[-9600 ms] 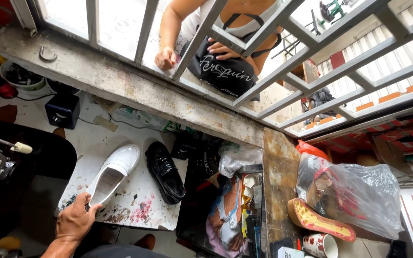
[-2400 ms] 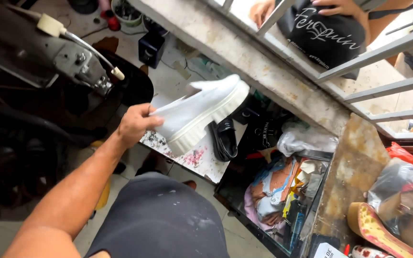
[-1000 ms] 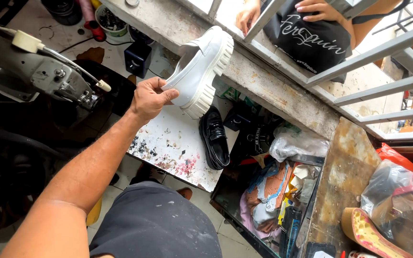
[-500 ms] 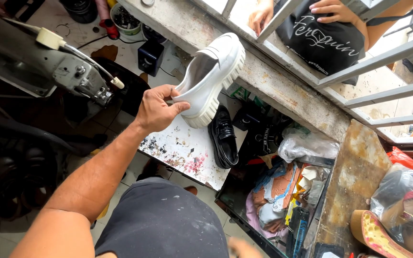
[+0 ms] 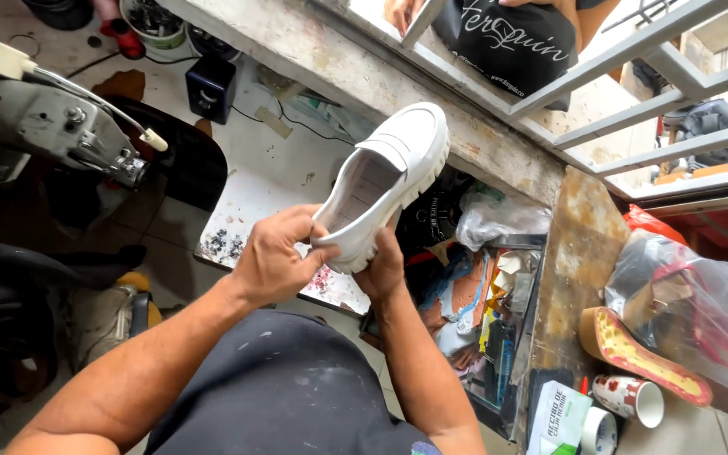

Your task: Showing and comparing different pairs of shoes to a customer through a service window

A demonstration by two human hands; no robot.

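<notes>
A white chunky-soled loafer (image 5: 389, 173) is held up in front of me, toe pointing away toward the window ledge, its opening facing me. My left hand (image 5: 275, 253) grips its heel from the left side. My right hand (image 5: 383, 265) supports the heel and sole from below. Under the shoe lies a white paint-stained board (image 5: 246, 215). My dark trousers (image 5: 280, 396) fill the lower middle.
A grey stitching machine (image 5: 52, 118) stands at left. A concrete ledge (image 5: 364, 67) with a metal grille runs across the top; another person's hands hold a black bag (image 5: 507, 42) behind it. At right are a box of clutter (image 5: 482, 303), a shoe sole (image 5: 642, 354), a mug (image 5: 629, 398) and plastic bags (image 5: 701, 303).
The shoe has turned so its opening faces me and come lower and closer. My right hand has come up and taken hold of its heel alongside the left.
</notes>
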